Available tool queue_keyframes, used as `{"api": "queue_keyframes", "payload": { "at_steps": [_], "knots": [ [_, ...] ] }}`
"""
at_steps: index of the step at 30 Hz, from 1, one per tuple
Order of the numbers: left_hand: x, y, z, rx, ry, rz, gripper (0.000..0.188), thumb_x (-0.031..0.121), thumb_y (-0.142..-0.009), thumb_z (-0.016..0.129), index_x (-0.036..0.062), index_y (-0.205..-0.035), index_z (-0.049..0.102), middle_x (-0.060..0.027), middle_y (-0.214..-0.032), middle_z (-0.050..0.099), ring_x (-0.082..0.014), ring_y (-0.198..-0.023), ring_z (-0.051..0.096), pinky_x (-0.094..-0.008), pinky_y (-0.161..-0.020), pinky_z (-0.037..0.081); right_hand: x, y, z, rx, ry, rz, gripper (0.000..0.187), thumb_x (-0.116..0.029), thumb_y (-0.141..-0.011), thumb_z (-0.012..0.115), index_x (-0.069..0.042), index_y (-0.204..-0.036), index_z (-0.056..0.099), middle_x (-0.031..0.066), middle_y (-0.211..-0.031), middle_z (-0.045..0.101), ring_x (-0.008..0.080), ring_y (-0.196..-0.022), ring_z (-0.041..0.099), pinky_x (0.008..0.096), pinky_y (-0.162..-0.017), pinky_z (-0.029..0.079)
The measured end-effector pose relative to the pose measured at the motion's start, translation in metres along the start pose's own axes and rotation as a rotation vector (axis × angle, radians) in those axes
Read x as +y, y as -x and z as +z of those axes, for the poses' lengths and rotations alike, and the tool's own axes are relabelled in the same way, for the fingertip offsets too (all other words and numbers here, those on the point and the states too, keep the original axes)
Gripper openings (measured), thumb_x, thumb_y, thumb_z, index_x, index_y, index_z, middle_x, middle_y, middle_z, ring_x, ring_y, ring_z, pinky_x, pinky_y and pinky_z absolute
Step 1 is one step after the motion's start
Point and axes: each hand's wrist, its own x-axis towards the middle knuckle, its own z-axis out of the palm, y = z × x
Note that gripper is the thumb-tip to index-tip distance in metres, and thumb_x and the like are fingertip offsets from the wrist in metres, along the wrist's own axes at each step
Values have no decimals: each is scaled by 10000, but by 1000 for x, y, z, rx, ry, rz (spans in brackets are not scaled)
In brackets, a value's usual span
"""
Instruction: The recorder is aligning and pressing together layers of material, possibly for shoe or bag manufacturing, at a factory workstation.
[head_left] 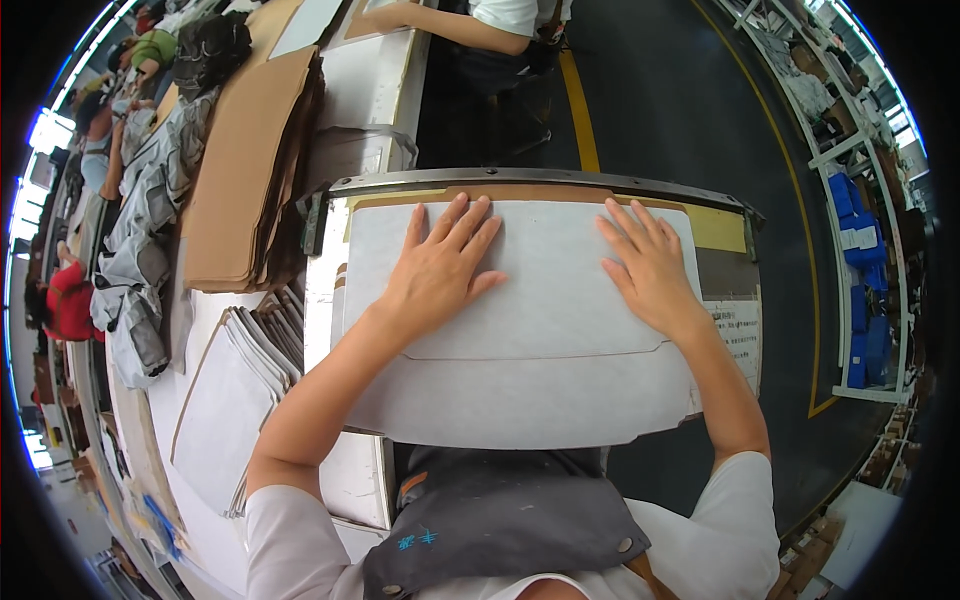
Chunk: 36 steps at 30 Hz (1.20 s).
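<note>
White sleeves [298, 540] flank a grey apron [510, 515] with studs [625, 545] and apparently stitched blue marking [418, 540].

Cannot see the white panel [540, 300] beneath the left hand [440, 265] and right hand [650, 275], nor more of the brown board [530, 193] than a strip along the panel's far edge. Cannot see all of the printed sheet [735, 340], partly covered by the right forearm [718, 375]. Cannot follow the grey apron [510, 520] past the panel's near edge. Cannot see the co-worker [500, 18] whole, cut off by the top edge. Cannot make out small goods on the shelving [872, 394], nor blurred details of the red-clad person [70, 303].
</note>
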Motion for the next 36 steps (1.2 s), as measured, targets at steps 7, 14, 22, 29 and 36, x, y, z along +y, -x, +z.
{"api": "queue_keyframes", "payload": {
  "at_steps": [7, 14, 22, 29, 36],
  "knots": [
    [-2, -1, 4, 64, -2, 5, 595, 444, -936, 534, 84, -1401, 442, -107, -1512, 351, -277, -1423, 276, -527, -1147, 199, -2, -1, 3, 26, -1, 14, 453, -255, -963, 533, -107, -1387, 475, 85, -1515, 362, 315, -1411, 273, 515, -1129, 183],
    [-2, -4, 4, 79, 25, -13, 591, 443, -932, 543, 62, -1377, 463, -155, -1479, 373, -287, -1412, 292, -527, -1140, 213, -2, -2, 4, 27, -14, 25, 454, -246, -963, 527, -110, -1391, 469, 79, -1521, 353, 314, -1415, 265, 530, -1127, 175],
    [0, -3, 7, 105, 13, -43, 591, 450, -922, 561, 70, -1366, 478, -184, -1458, 378, -341, -1398, 297, -528, -1140, 213, -3, 0, 5, 14, 12, 67, 463, -254, -954, 539, -113, -1390, 470, 89, -1523, 336, 339, -1422, 234, 546, -1126, 163],
    [1, -4, 4, 99, 17, -34, 597, 455, -913, 571, 74, -1364, 482, -193, -1445, 393, -356, -1392, 299, -528, -1144, 202, -5, 2, 0, 4, -2, 76, 469, -259, -950, 546, -115, -1389, 472, 89, -1520, 338, 346, -1422, 229, 553, -1127, 161],
    [1, -4, -2, 102, 9, -40, 584, 454, -900, 588, 67, -1331, 513, -196, -1433, 415, -370, -1383, 316, -551, -1123, 235, -2, 3, 3, 63, -20, 54, 488, -301, -933, 572, -100, -1371, 494, 131, -1509, 344, 366, -1403, 253, 553, -1108, 191]
  ]
}}
